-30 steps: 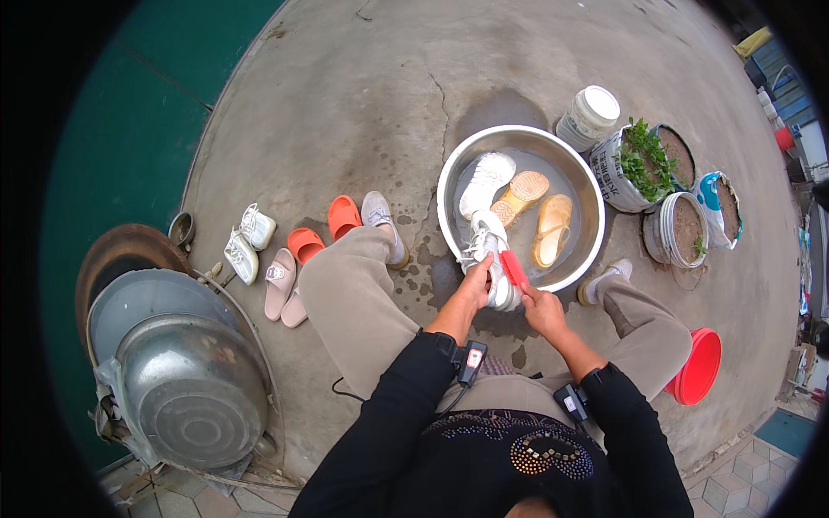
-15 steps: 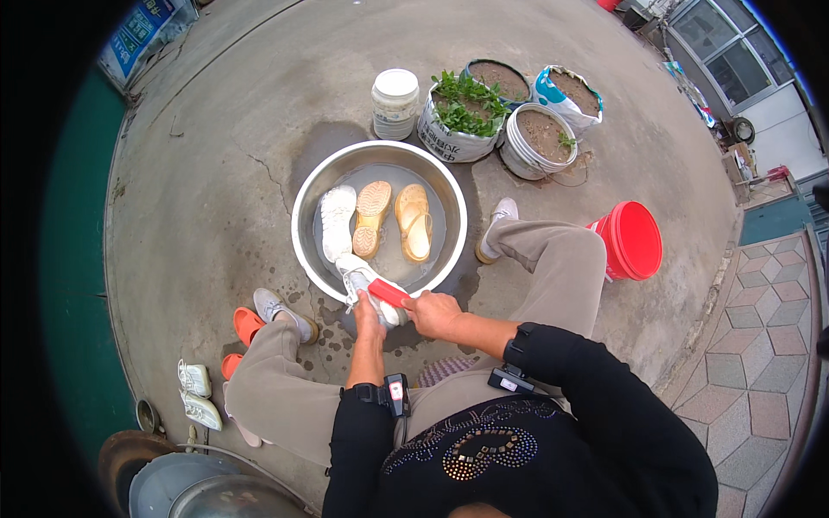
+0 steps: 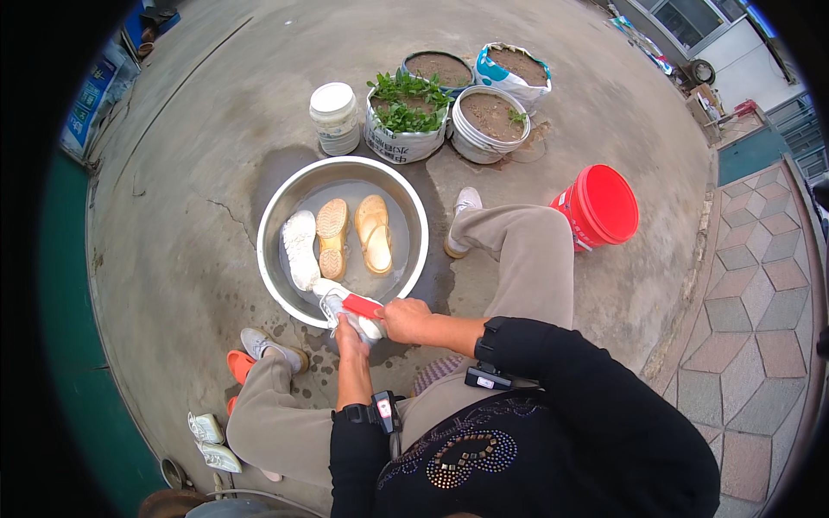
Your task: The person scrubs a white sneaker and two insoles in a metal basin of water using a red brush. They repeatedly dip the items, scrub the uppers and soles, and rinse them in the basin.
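White wet shoe [image 3: 338, 304], red brush [image 3: 363, 306]

A grey, cracked concrete ground [image 3: 190, 173] carries everything. On it sits a round metal basin [image 3: 275, 216] ringed by a wet patch, with a white lidded plastic jar [image 3: 334, 116] and three soil-filled planters [image 3: 492, 121] behind it. A red plastic bucket [image 3: 600, 205] lies tipped near the patterned paving tiles [image 3: 760, 302]. Orange slippers [image 3: 239, 367] and white shoes [image 3: 207, 429] lie nearby.
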A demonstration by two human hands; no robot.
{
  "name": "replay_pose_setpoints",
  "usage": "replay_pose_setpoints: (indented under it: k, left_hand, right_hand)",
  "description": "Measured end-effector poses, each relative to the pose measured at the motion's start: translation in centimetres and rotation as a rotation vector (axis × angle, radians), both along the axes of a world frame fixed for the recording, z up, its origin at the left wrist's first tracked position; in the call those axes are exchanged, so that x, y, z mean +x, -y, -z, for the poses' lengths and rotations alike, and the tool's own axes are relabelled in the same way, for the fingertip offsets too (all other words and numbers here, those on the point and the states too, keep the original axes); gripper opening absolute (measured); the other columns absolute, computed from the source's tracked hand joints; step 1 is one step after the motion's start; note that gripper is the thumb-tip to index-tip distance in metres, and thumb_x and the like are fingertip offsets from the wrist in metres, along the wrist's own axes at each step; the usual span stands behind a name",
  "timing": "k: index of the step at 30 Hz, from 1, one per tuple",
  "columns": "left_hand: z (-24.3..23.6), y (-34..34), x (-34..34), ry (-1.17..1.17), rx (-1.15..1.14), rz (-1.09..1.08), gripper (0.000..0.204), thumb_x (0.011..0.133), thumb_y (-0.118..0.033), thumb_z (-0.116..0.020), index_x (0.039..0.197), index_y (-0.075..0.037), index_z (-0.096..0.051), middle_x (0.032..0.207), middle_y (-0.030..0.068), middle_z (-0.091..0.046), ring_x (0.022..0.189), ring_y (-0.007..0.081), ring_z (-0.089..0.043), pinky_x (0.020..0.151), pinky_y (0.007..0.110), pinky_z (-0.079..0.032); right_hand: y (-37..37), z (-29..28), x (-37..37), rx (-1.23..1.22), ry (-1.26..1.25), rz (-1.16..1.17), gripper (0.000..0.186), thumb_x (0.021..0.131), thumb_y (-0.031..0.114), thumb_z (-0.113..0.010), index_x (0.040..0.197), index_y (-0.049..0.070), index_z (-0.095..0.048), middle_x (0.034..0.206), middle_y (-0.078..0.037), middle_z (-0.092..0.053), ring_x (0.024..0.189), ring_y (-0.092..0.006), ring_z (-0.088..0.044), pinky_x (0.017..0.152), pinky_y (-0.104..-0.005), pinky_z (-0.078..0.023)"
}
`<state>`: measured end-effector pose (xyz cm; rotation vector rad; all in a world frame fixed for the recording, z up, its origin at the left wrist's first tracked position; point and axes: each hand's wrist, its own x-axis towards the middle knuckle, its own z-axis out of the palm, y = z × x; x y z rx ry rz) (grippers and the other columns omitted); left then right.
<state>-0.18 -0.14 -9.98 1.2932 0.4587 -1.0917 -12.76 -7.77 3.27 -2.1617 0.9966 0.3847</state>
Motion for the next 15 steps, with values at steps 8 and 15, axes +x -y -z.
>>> replay_pose_setpoints:
  k: [8,15]
  left_hand:
    - [1.5,-1.3,1.3,-0.026,0.031,0.173,0.041,0.098,-0.027,-0.038,0.125,0.004,-0.043,0.121,0.0166,-0.054,0.107,0.0295,-0.056,0.092,0.045,-0.044]
    - [-0.7,0.4,1.5,-0.348,-0.143,-0.026,0.047,0.1,-0.035,-0.025,0.129,0.0,-0.039,0.132,0.0174,-0.046,0.121,0.0329,-0.045,0.103,0.05,-0.035]
  right_hand:
    - [-0.2,1.3,0.2,0.027,0.023,-0.054,0.024,0.081,0.019,-0.056,0.099,0.01,-0.067,0.092,-0.019,-0.065,0.089,-0.0344,-0.063,0.077,-0.0453,-0.05]
    - [-1.4,-2.6,-4.7,-0.073,0.083,-0.134,0.025,0.08,0.021,-0.058,0.101,0.01,-0.065,0.09,-0.02,-0.06,0.079,-0.0368,-0.062,0.069,-0.0468,-0.05]
